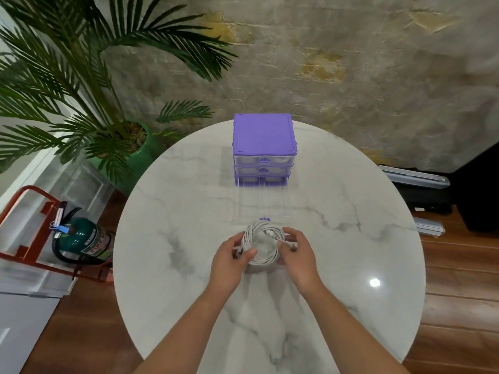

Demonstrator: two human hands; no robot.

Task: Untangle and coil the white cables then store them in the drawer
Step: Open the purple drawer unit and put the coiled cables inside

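Coil: white cable coil (261, 244), lower centre of frame, held just above the marble table (172, 265).
Grip: left hand (232, 257) and right hand (296, 255) curl round opposite sides.
Handling: likely light, springy; hold across all loops or they spill.
Drawer: transparent drawer (260, 209) seemingly pulled out from the purple drawer unit (264, 136).
Writing: fire extinguisher (86, 240) label, left edge, partly reads "FIRE".

The round table (189, 265) looks like glossy, smooth marble. The drawer unit (264, 136) is matt purple plastic with clear fronts. Behind, the wall (351, 63) looks rough, the floor (459, 292) polished wood.
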